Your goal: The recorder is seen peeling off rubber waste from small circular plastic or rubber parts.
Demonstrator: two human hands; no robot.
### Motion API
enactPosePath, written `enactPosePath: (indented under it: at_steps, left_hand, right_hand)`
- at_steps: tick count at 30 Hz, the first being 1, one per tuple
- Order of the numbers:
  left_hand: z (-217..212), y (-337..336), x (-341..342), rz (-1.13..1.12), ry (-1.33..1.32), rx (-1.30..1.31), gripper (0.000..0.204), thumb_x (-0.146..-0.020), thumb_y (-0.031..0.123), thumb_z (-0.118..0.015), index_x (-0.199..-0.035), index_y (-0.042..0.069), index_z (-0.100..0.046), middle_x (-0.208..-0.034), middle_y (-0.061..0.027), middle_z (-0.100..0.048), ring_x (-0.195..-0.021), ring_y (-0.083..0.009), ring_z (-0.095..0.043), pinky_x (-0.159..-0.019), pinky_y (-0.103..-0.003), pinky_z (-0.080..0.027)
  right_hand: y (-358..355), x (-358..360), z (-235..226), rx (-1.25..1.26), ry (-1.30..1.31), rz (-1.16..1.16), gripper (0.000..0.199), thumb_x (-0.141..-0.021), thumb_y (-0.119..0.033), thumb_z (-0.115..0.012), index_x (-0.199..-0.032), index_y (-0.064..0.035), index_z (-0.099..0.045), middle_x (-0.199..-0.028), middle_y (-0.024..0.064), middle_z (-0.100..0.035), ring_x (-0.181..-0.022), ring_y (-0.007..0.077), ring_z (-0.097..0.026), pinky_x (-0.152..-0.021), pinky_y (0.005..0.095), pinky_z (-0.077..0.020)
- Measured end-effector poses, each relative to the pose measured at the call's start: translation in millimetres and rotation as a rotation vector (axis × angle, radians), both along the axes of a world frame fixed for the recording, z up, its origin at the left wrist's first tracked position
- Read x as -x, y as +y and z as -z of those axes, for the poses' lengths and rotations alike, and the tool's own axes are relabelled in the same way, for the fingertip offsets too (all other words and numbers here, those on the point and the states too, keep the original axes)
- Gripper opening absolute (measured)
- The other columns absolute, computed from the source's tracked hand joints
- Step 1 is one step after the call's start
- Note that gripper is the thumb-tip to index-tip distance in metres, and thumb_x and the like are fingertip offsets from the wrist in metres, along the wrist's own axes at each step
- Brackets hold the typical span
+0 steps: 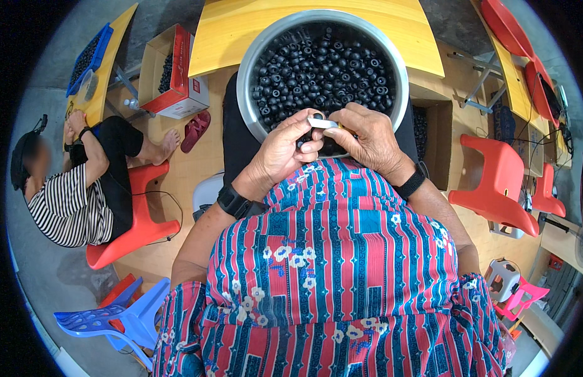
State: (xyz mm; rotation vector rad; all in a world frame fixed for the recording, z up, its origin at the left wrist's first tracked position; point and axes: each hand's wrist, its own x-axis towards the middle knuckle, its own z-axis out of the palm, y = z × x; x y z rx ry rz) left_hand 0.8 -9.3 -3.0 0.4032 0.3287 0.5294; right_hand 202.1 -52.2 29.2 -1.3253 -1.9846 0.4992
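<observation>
Head view: the left hand pinches a black part over the near rim of the metal basin; the right hand grips a pale flat tool beside it. A loose pinch could drop the part or let the tool strike the left hand.

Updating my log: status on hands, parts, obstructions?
Left hand: holding small black piece. Right hand: gripping pale-bladed tool. Metal basin of black pieces ahead. Nothing visibly obstructing.

The floor is tan, with a yellow table ahead, a left table and a right table. Red chairs stand on both sides, a blue chair at lower left.
</observation>
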Motion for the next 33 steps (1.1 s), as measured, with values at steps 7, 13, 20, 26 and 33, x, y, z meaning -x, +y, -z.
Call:
enactPosePath:
  at_steps: [7, 13, 20, 26, 33]
  left_hand:
    - [0, 0, -1, -0.008, 0.027, -0.015, 0.018, -0.099, 0.020, -0.049, -0.111, 0.006, -0.050, -0.085, -0.0001, -0.048, -0.064, -0.0038, -0.041, -0.051, -0.016, -0.031]
    - [-1, 0, -1, -0.014, 0.034, -0.031, 0.016, -0.100, 0.019, -0.048, -0.108, 0.006, -0.050, -0.084, 0.0010, -0.048, -0.064, -0.0035, -0.041, -0.050, -0.016, -0.032]
    - [1, 3, -1, 0.011, 0.026, -0.025, 0.016, -0.101, 0.021, -0.048, -0.106, 0.006, -0.051, -0.084, 0.0009, -0.048, -0.064, -0.0037, -0.041, -0.050, -0.015, -0.032]
    - [0, 2, -3, 0.022, 0.031, -0.056, 0.017, -0.100, 0.022, -0.050, -0.105, 0.006, -0.051, -0.084, 0.0008, -0.049, -0.063, -0.0040, -0.040, -0.051, -0.016, -0.031]
    - [-5, 2, -4, -0.001, 0.129, -0.043, 0.016, -0.102, 0.022, -0.047, -0.107, 0.008, -0.052, -0.082, 0.0016, -0.048, -0.062, -0.0031, -0.040, -0.048, -0.015, -0.030]
  right_hand:
    - [0, -1, 0, 0.006, -0.014, 0.001, 0.024, -0.085, -0.030, -0.066, -0.092, -0.0080, -0.065, -0.077, 0.0093, -0.058, -0.071, 0.0301, -0.061, -0.061, 0.0397, -0.0490]
    - [1, -1, 1, -0.007, -0.016, -0.002, 0.023, -0.085, -0.031, -0.067, -0.092, -0.0081, -0.066, -0.077, 0.0091, -0.058, -0.071, 0.0300, -0.062, -0.061, 0.0394, -0.0490]
    - [3, 2, 4, 0.013, -0.012, 0.077, 0.025, -0.088, -0.031, -0.063, -0.087, -0.0060, -0.065, -0.075, 0.0134, -0.059, -0.074, 0.0353, -0.060, -0.065, 0.0424, -0.0486]
    - [10, -3, 9, 0.148, 0.162, 0.171, 0.026, -0.090, -0.027, -0.061, -0.088, -0.0022, -0.065, -0.082, 0.0184, -0.063, -0.080, 0.0389, -0.060, -0.070, 0.0418, -0.0485]
    - [6, 5, 3, 0.157, 0.442, 0.016, 0.024, -0.084, -0.016, -0.071, -0.101, 0.0000, -0.068, -0.092, 0.0142, -0.068, -0.086, 0.0236, -0.067, -0.078, 0.0310, -0.0504]
